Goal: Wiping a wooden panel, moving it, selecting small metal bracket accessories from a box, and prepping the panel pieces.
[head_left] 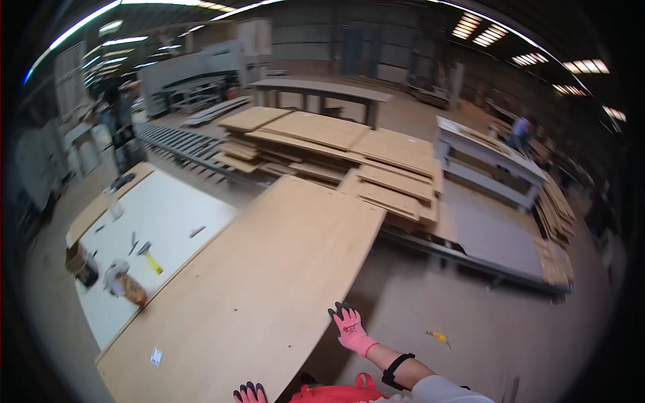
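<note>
Clock positions are taken from the centre of the head view. A long, flat, light-brown wooden panel (269,269) is seen at eight o'clock, alongside a white, flat work surface (181,208) on which a yellow-handled hammer (154,262) is laid. The panel's near edge is met at six o'clock by the right hand (349,328), gloved in pink with black fingertips; at seven, the similarly gloved left hand (250,393) is partly cut off. Fingers are extended on both – whether anything is gripped cannot be told. Light-brown boards (322,127) are stacked at twelve.
</note>
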`<action>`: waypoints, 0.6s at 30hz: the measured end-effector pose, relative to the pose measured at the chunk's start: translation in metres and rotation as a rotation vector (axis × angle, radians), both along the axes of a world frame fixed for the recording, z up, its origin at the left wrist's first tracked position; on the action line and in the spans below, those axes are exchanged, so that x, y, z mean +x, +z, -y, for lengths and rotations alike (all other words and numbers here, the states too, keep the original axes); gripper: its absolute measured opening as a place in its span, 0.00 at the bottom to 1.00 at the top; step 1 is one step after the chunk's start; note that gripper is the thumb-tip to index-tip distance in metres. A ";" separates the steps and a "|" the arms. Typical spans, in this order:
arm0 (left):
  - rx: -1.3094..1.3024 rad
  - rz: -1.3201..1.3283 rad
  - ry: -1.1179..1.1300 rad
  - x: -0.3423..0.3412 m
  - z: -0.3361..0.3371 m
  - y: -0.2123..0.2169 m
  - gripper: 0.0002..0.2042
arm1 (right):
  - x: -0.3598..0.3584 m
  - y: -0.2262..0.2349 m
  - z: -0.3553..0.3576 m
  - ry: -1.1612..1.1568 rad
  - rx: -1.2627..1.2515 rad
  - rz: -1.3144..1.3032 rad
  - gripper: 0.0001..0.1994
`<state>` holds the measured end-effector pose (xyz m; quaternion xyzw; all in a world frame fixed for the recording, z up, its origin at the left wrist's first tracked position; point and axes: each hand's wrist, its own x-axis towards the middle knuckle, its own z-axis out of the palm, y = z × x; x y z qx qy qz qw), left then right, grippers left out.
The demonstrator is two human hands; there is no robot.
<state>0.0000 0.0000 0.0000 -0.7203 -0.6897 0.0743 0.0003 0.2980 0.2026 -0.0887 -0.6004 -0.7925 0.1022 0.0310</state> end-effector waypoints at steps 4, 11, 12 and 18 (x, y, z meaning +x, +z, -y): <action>0.106 0.153 0.031 0.066 -0.046 -0.048 0.35 | 0.063 0.021 -0.102 0.396 0.247 0.179 0.39; 0.163 0.321 0.217 0.082 -0.056 -0.035 0.26 | 0.070 0.031 -0.156 0.610 0.286 0.301 0.32; 0.130 0.291 0.207 0.085 -0.057 -0.032 0.26 | 0.075 0.016 -0.159 0.642 0.293 0.286 0.27; 0.125 0.178 0.233 0.086 -0.053 -0.052 0.27 | 0.068 0.006 -0.165 0.710 0.368 0.437 0.23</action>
